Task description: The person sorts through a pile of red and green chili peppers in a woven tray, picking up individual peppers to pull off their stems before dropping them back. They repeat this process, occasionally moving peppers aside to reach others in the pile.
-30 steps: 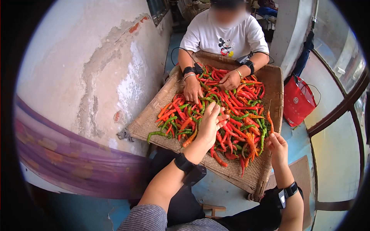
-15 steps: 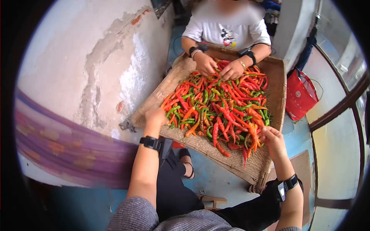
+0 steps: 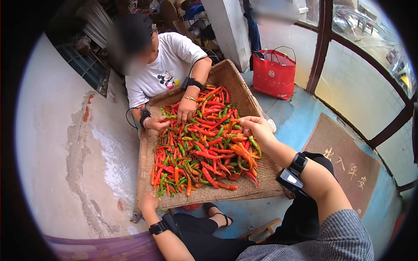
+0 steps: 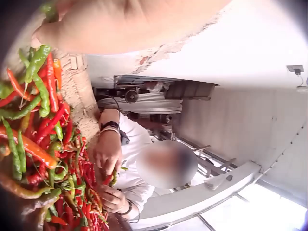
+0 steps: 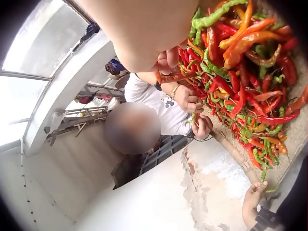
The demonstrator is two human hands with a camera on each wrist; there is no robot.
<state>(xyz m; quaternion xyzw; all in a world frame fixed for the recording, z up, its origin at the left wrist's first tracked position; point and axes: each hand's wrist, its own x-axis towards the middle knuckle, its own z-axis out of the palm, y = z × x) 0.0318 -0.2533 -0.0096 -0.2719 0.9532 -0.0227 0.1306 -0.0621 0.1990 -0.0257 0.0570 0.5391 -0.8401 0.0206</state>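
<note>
A heap of red, orange and green chili peppers (image 3: 204,148) lies in a shallow woven tray (image 3: 261,189). At the tray's near left corner, my left hand (image 3: 149,202) pinches a green chili pepper, whose upper part (image 4: 49,13) shows between thumb and fingers in the left wrist view. My right hand (image 3: 257,129) is over the tray's right side. Its thumb and fingertips pinch an orange-red chili pepper (image 5: 179,77), held above the heap.
Across the tray sits a person in a white shirt (image 3: 178,48), both hands (image 3: 185,111) at the peppers on the far side. A rough wall (image 3: 65,143) borders the left. A red bag (image 3: 273,78) and a brown mat (image 3: 342,161) are on the floor at right.
The head view has swung to the right. My left hand went from over the heap, fingers extended, to the near left corner and now pinches a green chili pepper. My right hand still holds its pepper.
</note>
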